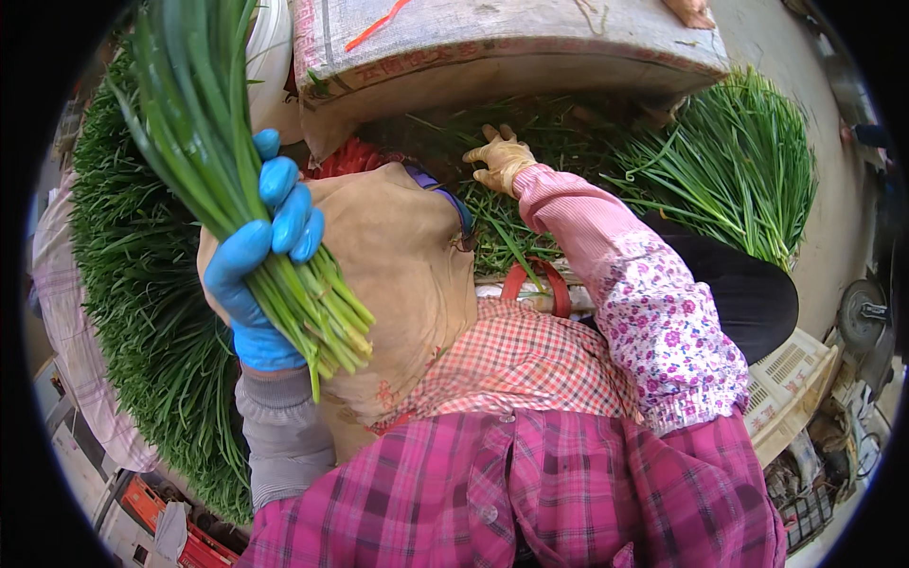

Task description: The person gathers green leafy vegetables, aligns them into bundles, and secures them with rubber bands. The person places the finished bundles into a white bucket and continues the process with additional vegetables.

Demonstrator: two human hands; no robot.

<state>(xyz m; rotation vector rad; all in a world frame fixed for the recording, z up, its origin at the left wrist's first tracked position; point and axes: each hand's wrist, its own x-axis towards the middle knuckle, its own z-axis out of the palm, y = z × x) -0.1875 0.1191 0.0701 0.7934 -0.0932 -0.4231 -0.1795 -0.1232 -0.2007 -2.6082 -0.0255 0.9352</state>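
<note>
My left hand point(259, 248), in a blue rubber glove, grips a bunch of green garlic chives point(202, 142) around its stems. The pale cut ends point down to the right, and the leaves run up out of the picture. In a thin, yellowish glove, my right hand point(501, 160) reaches over loose leaf scraps point(497, 227) on the ground with its fingers apart. Nothing shows in it, though its palm side is hidden. Beyond the right forearm lies a loose pile of chives point(746, 163).
A large stack of chives point(149, 298) stands along the left. A cloth-covered block point(511, 50) bearing writing is in front, with an orange strip point(376, 25) on it. A tan cloth point(398, 234) covers my left leg. At right are a cream plastic crate point(792, 387) and a wheel point(861, 316).
</note>
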